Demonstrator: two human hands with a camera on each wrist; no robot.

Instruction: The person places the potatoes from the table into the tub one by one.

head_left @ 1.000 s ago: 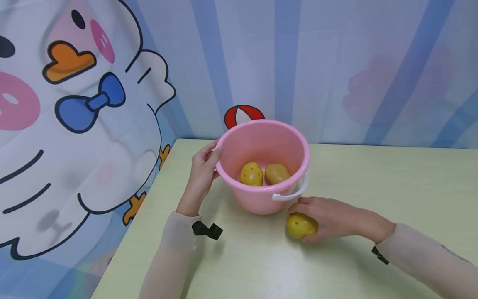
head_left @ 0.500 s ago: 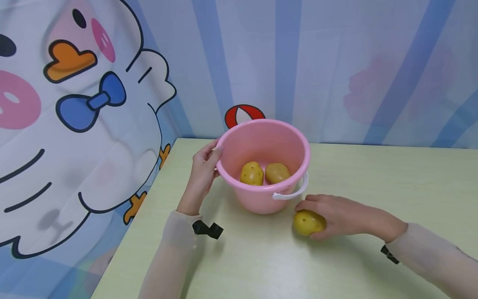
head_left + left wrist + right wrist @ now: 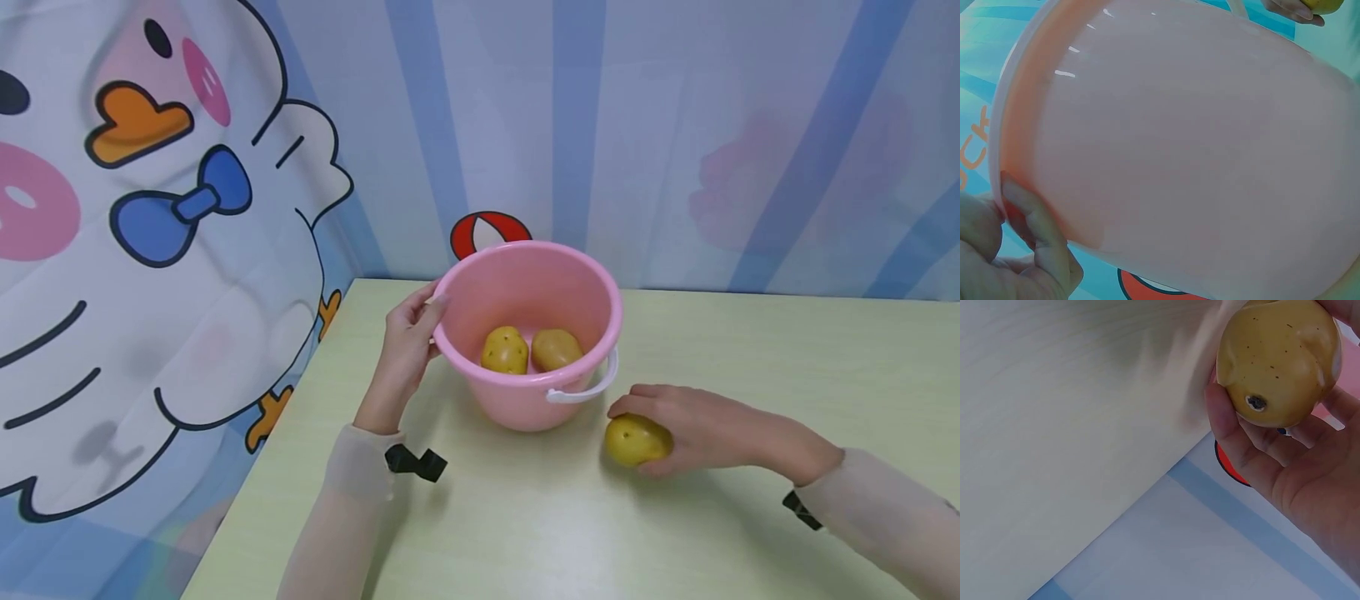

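Note:
A pink bucket (image 3: 517, 404) with a white handle (image 3: 585, 390) stands on the table, its mouth tipped toward me. My left hand (image 3: 408, 354) grips its left rim, thumb on one side and fingers on the other; the left wrist view shows the fingers (image 3: 1041, 231) against the bucket wall. Inside lie two potatoes, a yellow speckled potato (image 3: 505, 350) and a smoother brownish potato (image 3: 556, 350). To the right of the bucket my right hand (image 3: 697, 429) holds another yellow potato (image 3: 637, 440). In the right wrist view, fingers and thumb curl round that potato (image 3: 1279, 362).
The pale wooden table (image 3: 787, 350) reaches back to a blue striped cloth backdrop (image 3: 660, 150). A printed cartoon duck (image 3: 225, 317) covers the cloth at the left, beside the table's left edge. Black clips (image 3: 416, 462) sit at the wrists.
My right hand has moved to the right, away from the bucket, with the potato in its grasp. The left hand and the bucket have stayed in place.

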